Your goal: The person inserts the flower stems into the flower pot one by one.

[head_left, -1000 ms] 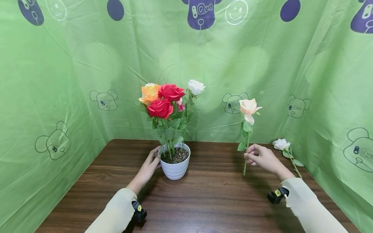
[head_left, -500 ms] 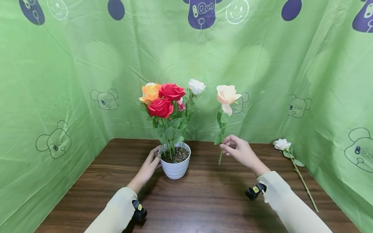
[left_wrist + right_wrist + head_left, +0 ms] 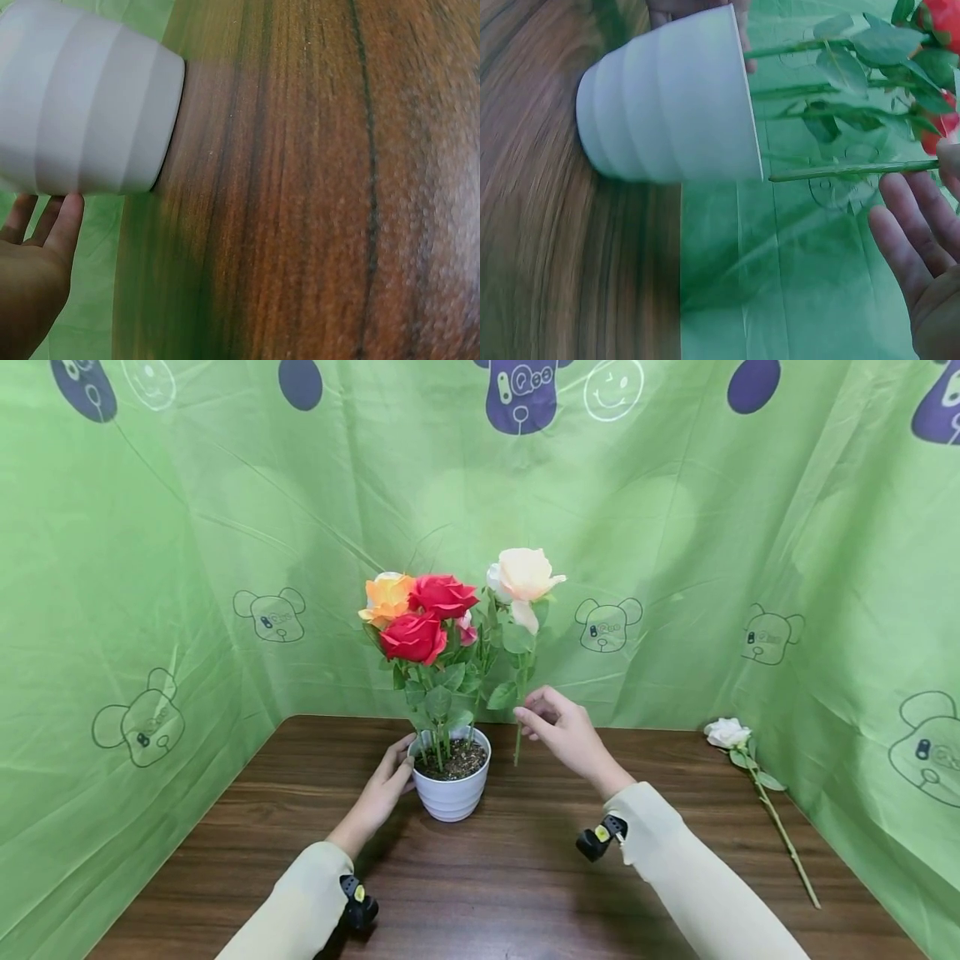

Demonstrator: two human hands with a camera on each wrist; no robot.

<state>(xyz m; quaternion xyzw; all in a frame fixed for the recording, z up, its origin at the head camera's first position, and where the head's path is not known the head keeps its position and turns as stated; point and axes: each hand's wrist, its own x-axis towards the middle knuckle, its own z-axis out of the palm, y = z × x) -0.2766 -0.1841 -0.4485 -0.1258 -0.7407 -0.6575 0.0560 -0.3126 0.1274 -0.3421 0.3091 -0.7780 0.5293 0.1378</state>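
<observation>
My right hand (image 3: 562,727) pinches the stem of a peach rose (image 3: 527,575) between thumb and fingers. The rose stands upright, just right of the white pot (image 3: 450,797), its bloom partly covering a white rose (image 3: 493,578) behind. In the right wrist view, the bare lower end of the held stem (image 3: 840,172) is close to the pot's rim; whether they touch I cannot tell. My left hand (image 3: 386,781) rests against the pot's left side; in the left wrist view its nearly straight fingers (image 3: 66,225) touch the wall. Soil (image 3: 465,762) fills the pot.
Two red roses (image 3: 413,637), an orange rose (image 3: 387,599) and a small pink bloom (image 3: 465,629) rise from the pot. Another white rose (image 3: 726,732) lies on the brown table (image 3: 480,893) at the right. Green cloth (image 3: 645,518) hangs behind and at both sides.
My right hand has carried the peach rose leftward and slightly up, from the right part of the table to beside the pot. My left hand and the pot have stayed put.
</observation>
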